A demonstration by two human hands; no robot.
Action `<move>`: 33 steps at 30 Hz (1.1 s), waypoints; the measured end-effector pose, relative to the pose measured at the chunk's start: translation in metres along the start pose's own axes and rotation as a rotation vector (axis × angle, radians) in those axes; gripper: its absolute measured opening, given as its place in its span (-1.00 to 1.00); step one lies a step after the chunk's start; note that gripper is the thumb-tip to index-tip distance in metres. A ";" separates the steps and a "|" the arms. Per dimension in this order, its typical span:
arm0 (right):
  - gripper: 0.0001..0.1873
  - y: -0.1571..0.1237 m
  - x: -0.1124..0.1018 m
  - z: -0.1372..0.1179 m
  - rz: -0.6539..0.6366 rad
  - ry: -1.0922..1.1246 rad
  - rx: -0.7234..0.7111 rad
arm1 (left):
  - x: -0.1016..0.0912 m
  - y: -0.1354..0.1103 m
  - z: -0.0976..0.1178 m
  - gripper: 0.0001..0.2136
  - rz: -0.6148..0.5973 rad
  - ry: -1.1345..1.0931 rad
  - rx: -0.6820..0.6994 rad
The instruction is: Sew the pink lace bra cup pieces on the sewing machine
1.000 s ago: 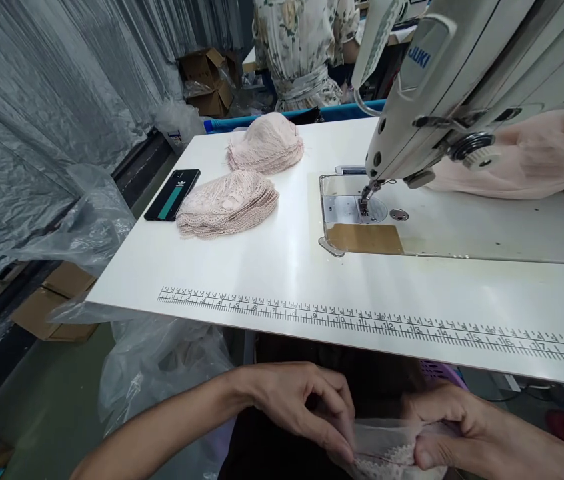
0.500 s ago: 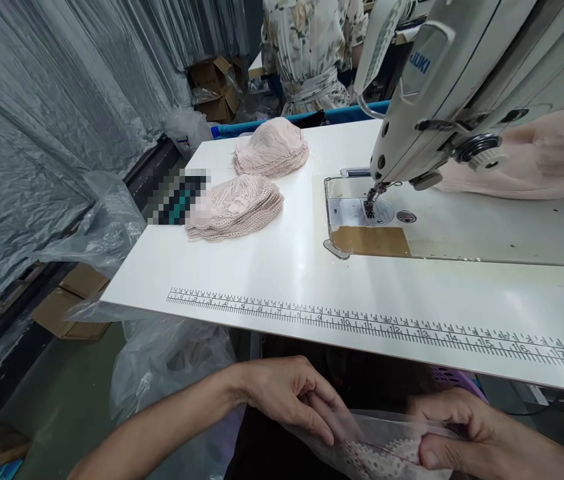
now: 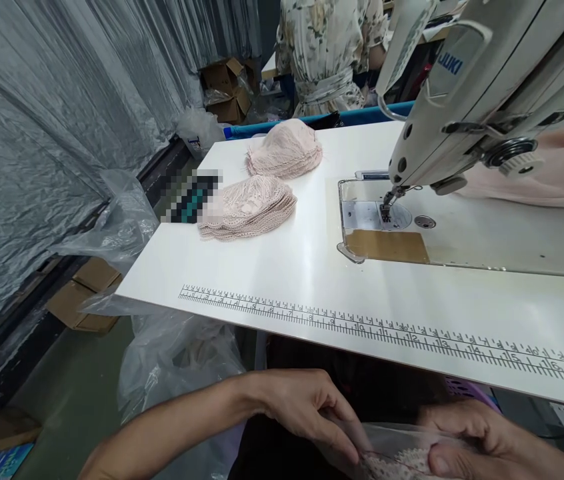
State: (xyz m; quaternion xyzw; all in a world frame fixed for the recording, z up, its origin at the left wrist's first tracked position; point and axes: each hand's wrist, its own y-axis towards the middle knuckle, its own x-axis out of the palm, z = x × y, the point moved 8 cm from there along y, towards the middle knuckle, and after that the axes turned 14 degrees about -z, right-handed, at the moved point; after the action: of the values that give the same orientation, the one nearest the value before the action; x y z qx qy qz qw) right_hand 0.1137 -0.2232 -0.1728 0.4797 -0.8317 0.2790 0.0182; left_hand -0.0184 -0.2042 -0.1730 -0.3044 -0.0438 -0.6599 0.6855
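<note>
Below the table's front edge, over my lap, my left hand (image 3: 319,413) pinches the left side of a sheer fabric piece with lace trim (image 3: 397,460). The thumb of my right hand (image 3: 467,437) presses on the lace at the other side, its fingers behind the cloth. A thin dark red line runs along the lace between the hands. The lower part of the piece is cut off by the frame. On the white table (image 3: 262,273) lie two stacks of pink lace cups, a nearer stack (image 3: 252,210) and a farther stack (image 3: 285,150).
A sewing machine (image 3: 462,87) stands at the right, with pink fabric (image 3: 562,167) behind its arm. A printed ruler (image 3: 362,327) runs along the table's front edge. Plastic bags (image 3: 172,360) hang at the left. Beyond the table is a person in a floral garment (image 3: 329,53).
The view has shifted, so the table and machine appear farther right. Both hands keep hold of the lace-trimmed fabric, and my left fingers have closed in nearer the lace.
</note>
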 end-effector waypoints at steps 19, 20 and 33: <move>-0.57 0.005 0.009 -0.022 0.009 -0.003 0.015 | 0.004 0.004 0.011 -0.60 0.079 -0.056 -0.002; -0.57 0.006 0.009 -0.021 -0.002 0.010 0.009 | 0.004 0.003 0.010 -0.59 0.065 -0.063 0.002; -0.66 0.007 0.014 -0.022 0.022 0.012 0.032 | 0.005 -0.009 0.020 -0.63 0.163 0.022 -0.073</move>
State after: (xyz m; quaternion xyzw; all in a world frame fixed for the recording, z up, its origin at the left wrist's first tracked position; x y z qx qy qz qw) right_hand 0.0958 -0.2208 -0.1532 0.4693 -0.8321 0.2953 0.0123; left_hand -0.0192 -0.1990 -0.1512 -0.3243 0.0130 -0.6064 0.7259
